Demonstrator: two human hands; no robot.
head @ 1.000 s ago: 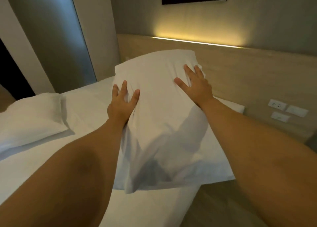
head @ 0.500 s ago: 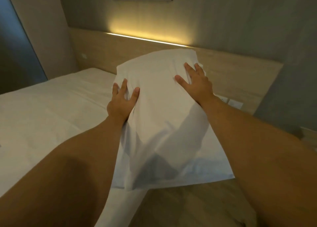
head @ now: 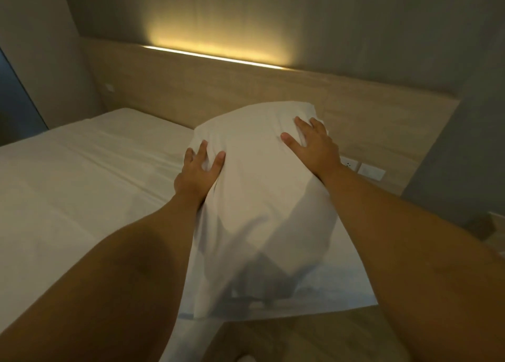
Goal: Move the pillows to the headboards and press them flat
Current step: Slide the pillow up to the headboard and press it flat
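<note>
A white pillow [head: 262,197] is held lengthwise between my two hands, over the right edge of the bed. My left hand [head: 198,174] grips its left side, fingers dug into the cover. On its upper right side lies my right hand [head: 314,145], fingers spread. The pillow's far end points toward the wooden headboard [head: 218,88] and sits just short of it. Its loose open cover end hangs toward me. Whether the pillow rests on the mattress or hangs above it cannot be told.
The bed [head: 68,184] with a white sheet stretches to the left. A lit strip [head: 213,56] runs along the headboard top. Wall sockets [head: 363,168] sit low at the right. Wood floor [head: 300,337] shows below the pillow, a grey wall [head: 464,142] stands at right.
The pillow has come lower and nearer the headboard, with both hands holding it as before. The view has swung right; the second pillow seen at the left a second ago is out of frame.
</note>
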